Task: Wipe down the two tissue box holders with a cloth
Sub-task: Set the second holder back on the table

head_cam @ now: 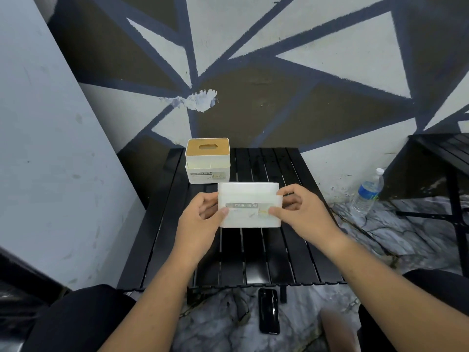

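A white tissue box holder [250, 196] with a grey label on its front is held over the middle of the black slatted table [233, 257]. My left hand [203, 217] grips its left end and my right hand [302, 212] grips its right end, thumbs on the front face. Behind it, at the table's far left, stands a second white tissue box holder [207, 161] with a wooden lid and an oval slot. No cloth is visible in the view.
A plastic water bottle [368, 191] stands on the marble floor to the right of the table. A black phone [269, 311] lies on the floor at the table's near edge. Another black table [446, 153] is at far right. A painted wall rises right behind.
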`<state>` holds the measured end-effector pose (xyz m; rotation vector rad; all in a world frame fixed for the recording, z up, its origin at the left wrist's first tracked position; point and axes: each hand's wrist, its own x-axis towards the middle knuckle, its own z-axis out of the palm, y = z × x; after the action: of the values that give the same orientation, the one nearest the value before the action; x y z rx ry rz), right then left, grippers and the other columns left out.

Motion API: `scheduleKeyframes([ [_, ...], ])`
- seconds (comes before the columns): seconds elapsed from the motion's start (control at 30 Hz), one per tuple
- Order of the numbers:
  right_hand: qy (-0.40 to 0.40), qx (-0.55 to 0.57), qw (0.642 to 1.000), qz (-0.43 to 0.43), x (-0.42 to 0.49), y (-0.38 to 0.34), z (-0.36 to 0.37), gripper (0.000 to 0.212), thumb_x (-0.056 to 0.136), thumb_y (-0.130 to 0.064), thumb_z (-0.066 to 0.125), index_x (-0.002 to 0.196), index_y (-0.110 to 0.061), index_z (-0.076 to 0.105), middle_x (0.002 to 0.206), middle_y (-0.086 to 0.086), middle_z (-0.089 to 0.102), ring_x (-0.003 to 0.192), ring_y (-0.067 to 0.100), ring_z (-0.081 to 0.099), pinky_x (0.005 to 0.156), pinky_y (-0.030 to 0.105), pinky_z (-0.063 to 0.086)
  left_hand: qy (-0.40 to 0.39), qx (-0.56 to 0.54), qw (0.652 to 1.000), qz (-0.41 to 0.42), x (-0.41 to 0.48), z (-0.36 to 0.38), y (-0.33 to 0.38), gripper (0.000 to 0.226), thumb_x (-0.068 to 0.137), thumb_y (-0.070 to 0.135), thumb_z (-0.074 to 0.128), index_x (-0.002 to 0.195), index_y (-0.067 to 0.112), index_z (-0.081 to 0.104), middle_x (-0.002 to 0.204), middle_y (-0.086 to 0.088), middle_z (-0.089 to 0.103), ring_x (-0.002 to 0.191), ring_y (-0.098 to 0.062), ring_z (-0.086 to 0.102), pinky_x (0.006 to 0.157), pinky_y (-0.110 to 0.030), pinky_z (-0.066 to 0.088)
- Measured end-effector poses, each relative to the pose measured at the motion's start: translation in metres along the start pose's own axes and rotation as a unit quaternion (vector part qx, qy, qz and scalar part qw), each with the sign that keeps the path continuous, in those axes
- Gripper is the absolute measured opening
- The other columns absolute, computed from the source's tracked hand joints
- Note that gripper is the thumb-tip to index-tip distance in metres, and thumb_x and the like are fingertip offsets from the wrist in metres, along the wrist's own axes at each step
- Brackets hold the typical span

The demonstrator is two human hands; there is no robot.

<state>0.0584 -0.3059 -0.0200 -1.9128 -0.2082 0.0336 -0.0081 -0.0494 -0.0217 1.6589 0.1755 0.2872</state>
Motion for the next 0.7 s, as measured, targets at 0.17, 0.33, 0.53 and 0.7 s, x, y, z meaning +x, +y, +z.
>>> scheduleKeyframes([
  [0.17,0.013,-0.009,1.000,0.010,-0.012,0.021,0.015,0.035,0.080,-0.011,0.093,0.098,-0.027,0.068,0.105,-0.008,0.079,0.089,0.009,0.078,0.084,0.036,0.064,-0.007,0.033,0.999,-0.019,0.001,-0.001,-0.021,0.029,0.093,0.000,0.082,0.110,0.019,0.070,0.127,0.014,0.078,0.122,-0.001,0.071,0.111,-0.040,0.057],
  [0.33,0.001,-0.031,0.999,0.037,-0.018,0.042,0.018,0.032,0.084,-0.011,0.091,0.095,-0.028,0.067,0.095,-0.010,0.081,0.091,0.008,0.078,0.085,0.046,0.066,-0.009,0.019,0.998,-0.053,-0.005,0.002,-0.039,0.027,0.091,-0.003,0.082,0.110,0.012,0.071,0.124,0.009,0.080,0.117,-0.004,0.074,0.109,-0.045,0.058],
  [0.53,-0.007,-0.050,0.998,0.029,-0.022,0.046,0.018,0.031,0.085,-0.018,0.091,0.096,-0.031,0.065,0.101,-0.011,0.077,0.093,0.005,0.075,0.081,0.044,0.065,-0.014,0.056,0.997,-0.050,-0.005,-0.005,-0.040,0.044,0.093,0.012,0.085,0.127,0.029,0.065,0.128,0.014,0.073,0.115,0.001,0.072,0.103,-0.039,0.061],
  [0.7,0.026,-0.052,0.998,-0.012,-0.018,0.037,0.014,0.040,0.087,-0.042,0.088,0.117,-0.049,0.062,0.122,-0.029,0.066,0.106,0.000,0.069,0.087,0.028,0.057,0.001,0.138,0.990,0.003,-0.001,-0.003,-0.030,0.042,0.102,0.024,0.075,0.138,0.043,0.062,0.136,0.026,0.065,0.118,0.007,0.066,0.101,-0.028,0.057],
])
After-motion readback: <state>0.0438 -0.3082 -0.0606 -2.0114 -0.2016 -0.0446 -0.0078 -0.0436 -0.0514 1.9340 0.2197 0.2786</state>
